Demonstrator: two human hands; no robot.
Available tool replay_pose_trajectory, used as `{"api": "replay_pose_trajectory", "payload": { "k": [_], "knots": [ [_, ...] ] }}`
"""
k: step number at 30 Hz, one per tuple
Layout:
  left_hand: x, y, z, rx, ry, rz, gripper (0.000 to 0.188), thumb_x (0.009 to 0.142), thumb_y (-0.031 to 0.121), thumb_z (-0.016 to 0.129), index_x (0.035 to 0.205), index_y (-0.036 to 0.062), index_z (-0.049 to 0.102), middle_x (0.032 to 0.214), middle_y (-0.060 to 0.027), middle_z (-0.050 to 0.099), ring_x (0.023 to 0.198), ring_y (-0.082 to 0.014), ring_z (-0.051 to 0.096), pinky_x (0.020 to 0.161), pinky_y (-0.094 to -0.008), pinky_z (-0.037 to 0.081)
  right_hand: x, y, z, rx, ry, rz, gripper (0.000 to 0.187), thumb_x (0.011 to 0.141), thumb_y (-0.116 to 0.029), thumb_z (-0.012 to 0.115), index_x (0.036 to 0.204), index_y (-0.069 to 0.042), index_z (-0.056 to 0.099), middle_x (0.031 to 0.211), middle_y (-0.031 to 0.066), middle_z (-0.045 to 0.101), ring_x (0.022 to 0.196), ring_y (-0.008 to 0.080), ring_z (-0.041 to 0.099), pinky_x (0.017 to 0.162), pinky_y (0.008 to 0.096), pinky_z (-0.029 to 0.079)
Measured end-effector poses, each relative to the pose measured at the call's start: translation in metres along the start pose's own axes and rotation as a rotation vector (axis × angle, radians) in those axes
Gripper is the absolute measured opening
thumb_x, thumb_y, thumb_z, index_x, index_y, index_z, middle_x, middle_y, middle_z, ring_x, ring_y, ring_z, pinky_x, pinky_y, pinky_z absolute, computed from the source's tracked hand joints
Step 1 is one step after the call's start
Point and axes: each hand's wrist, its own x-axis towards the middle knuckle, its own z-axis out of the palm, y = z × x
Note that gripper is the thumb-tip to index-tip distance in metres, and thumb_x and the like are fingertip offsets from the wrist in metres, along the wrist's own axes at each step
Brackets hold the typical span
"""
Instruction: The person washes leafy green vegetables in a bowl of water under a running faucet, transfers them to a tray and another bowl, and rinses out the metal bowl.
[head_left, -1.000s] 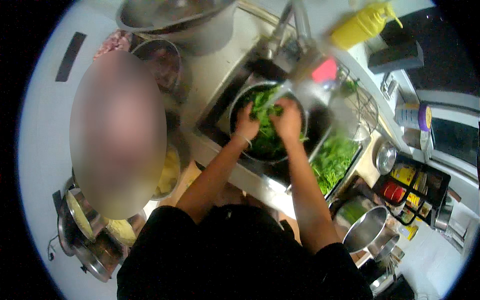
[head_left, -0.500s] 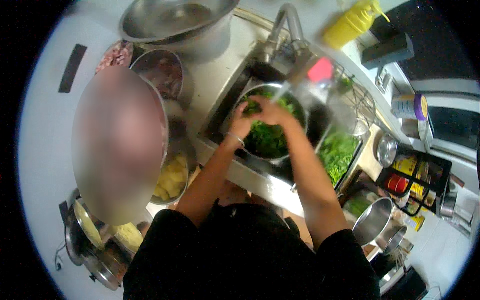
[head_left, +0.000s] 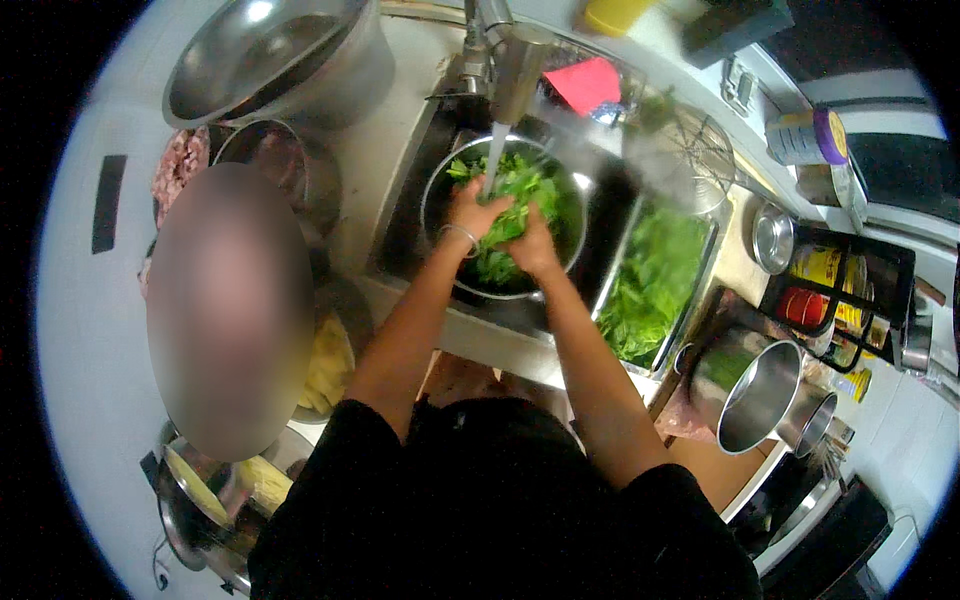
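Leafy greens [head_left: 520,185] lie in a round metal pot [head_left: 425,215] set in the dark sink [head_left: 400,225]. Water runs from the tap [head_left: 520,75] onto them. My left hand [head_left: 470,212], with a bracelet at its wrist, grips a bunch of the leaves from the left, close to the stream. On the other side of the same bunch, my right hand [head_left: 533,245] is closed on the leaves, its fingers partly hidden among them.
More greens [head_left: 650,290] fill a rectangular tray right of the sink. A wire strainer [head_left: 695,155] rests behind it. Metal pots [head_left: 760,395] stand farther right. Along the left are a large basin [head_left: 340,75], raw meat [head_left: 180,170] and cut yellow pieces [head_left: 330,365].
My hands have moved from close together over the greens to either side of a bunch, which now shows between them. The whole view has shifted, and the running water shows more clearly.
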Motion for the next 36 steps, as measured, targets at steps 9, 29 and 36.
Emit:
{"api": "replay_pose_trajectory", "payload": {
  "k": [9, 29, 36],
  "knots": [
    [-0.023, 0.062, -0.046, 0.107, -0.089, -0.046, 0.048, 0.084, 0.037, 0.050, 0.117, 0.0018, 0.047, 0.110, -0.0238, 0.053, 0.101, -0.0381, 0.051, 0.085, -0.0390, 0.041, -0.037, -0.043, -0.067, -0.013, 0.384, -0.268, 0.060, 0.057, 0.000, 0.069, 0.112, -0.007, 0.048, 0.104, 0.0215, 0.050, 0.099, 0.0390, 0.049, 0.085, 0.0397, 0.042],
    [-0.009, -0.009, -0.011, 0.340, 0.007, 0.081, 0.055, 0.080, 0.036, 0.057, 0.126, 0.0111, 0.041, 0.124, -0.0176, 0.045, 0.113, -0.0295, 0.044, 0.095, -0.0359, 0.034, 0.000, -0.020, -0.040, -0.199, 0.064, 0.210, 0.095, 0.061, -0.004, 0.066, 0.138, -0.011, 0.011, 0.123, 0.0255, 0.042, 0.118, 0.0405, 0.036, 0.096, 0.0424, 0.036],
    [0.001, -0.025, -0.006, -0.070, -0.149, -0.219, 0.082, 0.068, 0.045, 0.067, 0.132, 0.0069, 0.033, 0.122, -0.0184, 0.047, 0.110, -0.0303, 0.047, 0.090, -0.0378, 0.038, 0.023, 0.052, 0.034, 0.431, -0.010, 0.050, 0.086, 0.065, -0.005, 0.061, 0.137, -0.006, 0.015, 0.120, 0.0262, 0.045, 0.110, 0.0380, 0.046, 0.092, 0.0382, 0.039]
  ]
}}
